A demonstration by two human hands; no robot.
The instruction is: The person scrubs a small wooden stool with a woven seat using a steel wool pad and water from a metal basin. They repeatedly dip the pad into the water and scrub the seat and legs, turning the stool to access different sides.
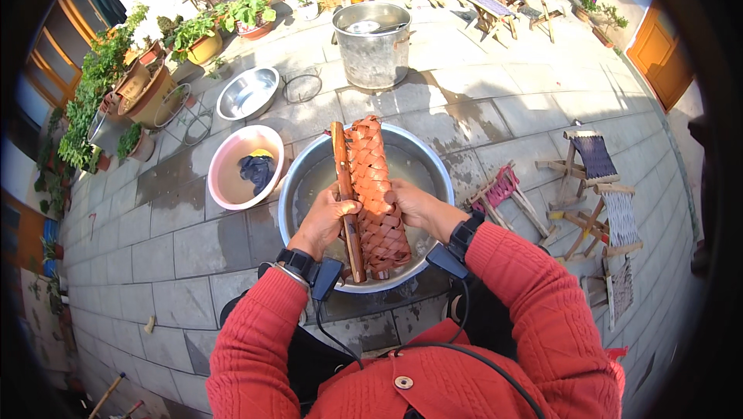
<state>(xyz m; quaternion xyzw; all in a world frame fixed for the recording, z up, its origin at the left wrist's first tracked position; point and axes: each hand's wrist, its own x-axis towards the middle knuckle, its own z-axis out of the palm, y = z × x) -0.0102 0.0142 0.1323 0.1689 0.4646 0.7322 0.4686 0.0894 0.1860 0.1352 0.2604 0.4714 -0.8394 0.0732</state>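
Both my hands hold a woven brown strap seat [376, 187] with a wooden bar [343, 181] along its left side, apparently part of a folding stool. My left hand [324, 219] grips the bar, its thumb lying across the wood. On the other side, my right hand [413, 203] clasps the edge of the woven straps; some of its fingers are hidden behind them. Beneath is a wide metal basin [282, 210] of cloudy water, with the piece held above it. The piece's underside is out of sight.
A pink basin [213, 178] with water and a dark cloth [256, 174] stands left. Beyond are a steel basin [225, 100], a wire ring [303, 89] and a large metal pot [372, 59]. Several stools, including one with a pink seat [498, 191], stand right. Potted plants [200, 39] line the left.
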